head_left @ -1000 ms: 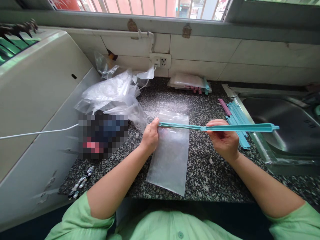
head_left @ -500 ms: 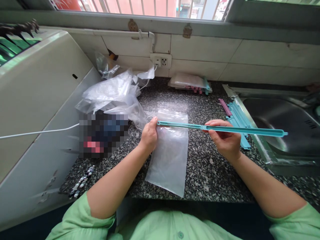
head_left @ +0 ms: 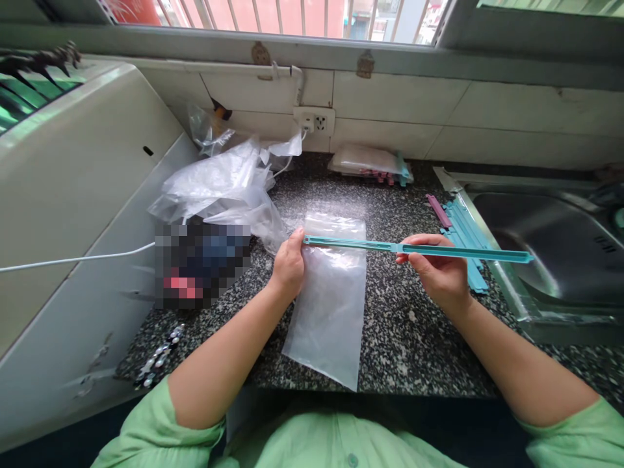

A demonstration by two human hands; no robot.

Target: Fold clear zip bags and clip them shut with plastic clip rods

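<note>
A long teal bag sealing clip [head_left: 348, 243], unfolded at its hinge, lies across the upper part of a clear plastic bag [head_left: 326, 312]. My left hand [head_left: 288, 263] is closed at the bag's left edge, pinching it together with the clip's left end. Around the clip's hinge, to the right of the bag, the fingers of my right hand [head_left: 439, 266] are closed. The clip's free arm sticks out past that hand towards the sink. The bag hangs down to the counter's front edge; its top lies beyond the clip.
Several teal clips [head_left: 463, 224] and a pink clip [head_left: 437, 211] lie beside the steel sink [head_left: 517, 270]. Crumpled plastic bags [head_left: 219, 172] are piled at left, near a blurred-out object [head_left: 202, 263] and a white cable [head_left: 97, 257]. A filled bag [head_left: 368, 161] rests against the wall.
The clip's free right arm has swung, so its end appears closer to my right hand. Both hands and the bag have shifted very slightly left.
</note>
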